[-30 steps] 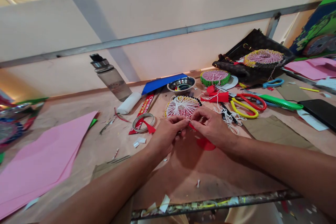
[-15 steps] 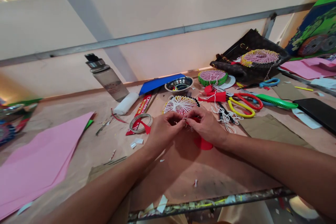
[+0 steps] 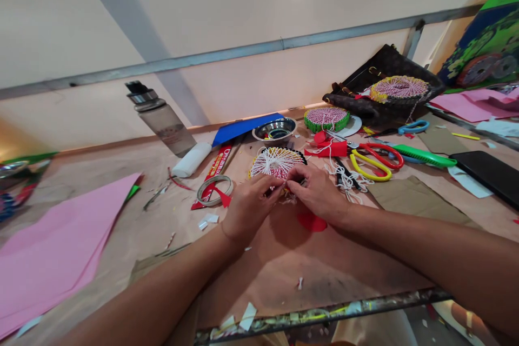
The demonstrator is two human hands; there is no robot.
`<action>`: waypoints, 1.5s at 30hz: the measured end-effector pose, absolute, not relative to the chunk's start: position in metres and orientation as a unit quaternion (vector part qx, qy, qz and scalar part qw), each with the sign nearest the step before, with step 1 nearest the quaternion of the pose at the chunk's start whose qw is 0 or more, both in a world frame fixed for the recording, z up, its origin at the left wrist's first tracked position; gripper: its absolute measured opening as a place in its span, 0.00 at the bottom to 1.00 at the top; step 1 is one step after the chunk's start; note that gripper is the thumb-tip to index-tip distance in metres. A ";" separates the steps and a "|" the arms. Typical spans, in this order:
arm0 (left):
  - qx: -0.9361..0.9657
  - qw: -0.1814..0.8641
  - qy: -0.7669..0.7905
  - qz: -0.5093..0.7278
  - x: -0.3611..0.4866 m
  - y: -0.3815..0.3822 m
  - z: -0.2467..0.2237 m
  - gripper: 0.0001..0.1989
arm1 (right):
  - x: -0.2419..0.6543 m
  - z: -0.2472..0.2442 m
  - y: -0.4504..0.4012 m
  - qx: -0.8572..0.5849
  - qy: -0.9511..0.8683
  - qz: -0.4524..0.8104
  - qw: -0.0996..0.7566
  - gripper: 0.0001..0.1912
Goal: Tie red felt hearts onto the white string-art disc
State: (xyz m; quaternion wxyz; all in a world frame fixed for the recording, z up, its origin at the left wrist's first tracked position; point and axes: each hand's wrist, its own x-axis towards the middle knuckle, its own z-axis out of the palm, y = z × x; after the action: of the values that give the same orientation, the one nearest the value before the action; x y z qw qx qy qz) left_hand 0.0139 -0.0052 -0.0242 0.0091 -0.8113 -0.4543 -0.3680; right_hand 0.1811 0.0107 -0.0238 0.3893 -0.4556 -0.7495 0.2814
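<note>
My left hand (image 3: 252, 201) and my right hand (image 3: 317, 193) meet at the near edge of a disc wound with white and pink string (image 3: 276, 162). Each has thumb and forefinger pinched together. Whatever small thing they grip is hidden by the fingers; a bit of red shows between them. Under my right wrist lies a red paper piece (image 3: 311, 222). Beyond that hand are loose white string (image 3: 352, 179) and a strip of red paper (image 3: 330, 149). A roll of tape (image 3: 201, 198) sits left of my left hand.
Scissors with red and yellow handles (image 3: 371, 173), a green-handled tool (image 3: 425, 155) and a black phone (image 3: 488, 175) lie right. A metal bowl (image 3: 275, 131) and green-rimmed string disc (image 3: 326, 119) stand behind. Left are a bottle (image 3: 164, 127) and pink sheets (image 3: 60, 243).
My fingertips, which were touching, have drawn slightly apart at the disc's near edge. The whole view has shifted a little; the things on the table stay where they were.
</note>
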 end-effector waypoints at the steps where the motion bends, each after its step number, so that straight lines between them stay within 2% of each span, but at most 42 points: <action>1: -0.817 0.020 -0.445 -0.368 0.013 -0.005 -0.025 0.04 | 0.182 -0.023 0.011 -0.454 -0.754 0.279 0.385 0.05; 18: -0.818 0.111 -0.414 -0.383 0.016 -0.007 -0.027 0.09 | 0.185 -0.022 0.016 -0.488 -0.794 0.190 0.308 0.09; 34: -0.840 0.019 -0.419 -0.345 0.012 -0.004 -0.024 0.05 | 0.185 -0.021 0.017 -0.462 -0.802 0.215 0.311 0.08; 38: -0.786 -0.081 -0.497 -0.358 0.018 -0.005 -0.020 0.05 | 0.186 -0.021 0.012 -0.466 -0.795 0.170 0.349 0.05; 41: -0.720 -0.227 -0.541 -0.371 0.022 -0.007 -0.013 0.04 | 0.186 -0.020 0.006 -0.451 -0.797 0.096 0.391 0.05; 45: -0.616 -0.408 -0.556 -0.380 0.025 -0.009 -0.005 0.09 | 0.187 -0.020 0.000 -0.427 -0.821 0.070 0.372 0.03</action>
State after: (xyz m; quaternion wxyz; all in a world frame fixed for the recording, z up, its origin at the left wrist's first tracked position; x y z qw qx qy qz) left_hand 0.0253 -0.0095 -0.0050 -0.4084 -0.6160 -0.5560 -0.3803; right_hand 0.1868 0.0003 -0.0205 0.3721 -0.4271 -0.8211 0.0698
